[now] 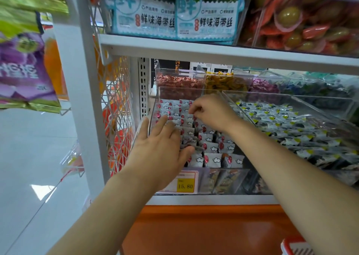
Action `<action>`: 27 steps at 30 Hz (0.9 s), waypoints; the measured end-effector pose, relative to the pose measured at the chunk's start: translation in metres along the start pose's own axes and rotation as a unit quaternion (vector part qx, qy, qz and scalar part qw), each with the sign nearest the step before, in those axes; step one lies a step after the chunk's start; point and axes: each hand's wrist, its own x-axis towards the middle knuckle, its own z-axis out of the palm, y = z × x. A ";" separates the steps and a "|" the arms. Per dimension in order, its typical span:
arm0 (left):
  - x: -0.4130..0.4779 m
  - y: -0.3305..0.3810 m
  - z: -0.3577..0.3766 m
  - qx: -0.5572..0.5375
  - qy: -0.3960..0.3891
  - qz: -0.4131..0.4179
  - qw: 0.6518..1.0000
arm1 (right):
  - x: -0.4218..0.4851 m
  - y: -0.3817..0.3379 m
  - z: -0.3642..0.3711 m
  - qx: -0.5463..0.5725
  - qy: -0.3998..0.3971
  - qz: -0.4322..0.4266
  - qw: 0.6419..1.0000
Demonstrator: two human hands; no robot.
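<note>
A clear plastic bin (155,107) on a shop shelf holds rows of small white snack packets (210,148) with red marks and cloud shapes. My left hand (161,147) lies flat on the packets at the bin's left side, fingers straight and spread, the thumb pressing against the packets near the middle. My right hand (208,111) reaches in farther back, its fingers curled down and pinching the top of a packet in the rear rows.
A second clear bin (320,99) of black-and-white packets stands to the right. Candy bins (180,79) sit behind. A yellow price tag (185,185) reads 15.80. Seaweed bags (174,15) fill the shelf above. A white post (85,79) and wire rack stand left; orange base (204,225) below.
</note>
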 end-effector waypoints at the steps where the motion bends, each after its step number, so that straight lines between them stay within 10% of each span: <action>1: 0.000 0.000 0.000 -0.003 0.000 -0.001 1.000 | 0.003 0.000 0.003 -0.023 -0.007 -0.002 1.000; 6: 0.000 -0.001 -0.004 -0.022 0.006 -0.003 1.000 | 0.011 -0.006 0.016 -0.100 -0.029 -0.004 0.995; 17: 0.000 -0.002 -0.015 -0.118 0.184 -0.008 0.976 | -0.024 -0.011 -0.025 0.169 0.131 0.031 0.976; 27: 0.003 0.012 -0.017 -0.381 0.160 -0.068 0.908 | -0.093 -0.015 -0.042 0.520 0.238 0.153 0.806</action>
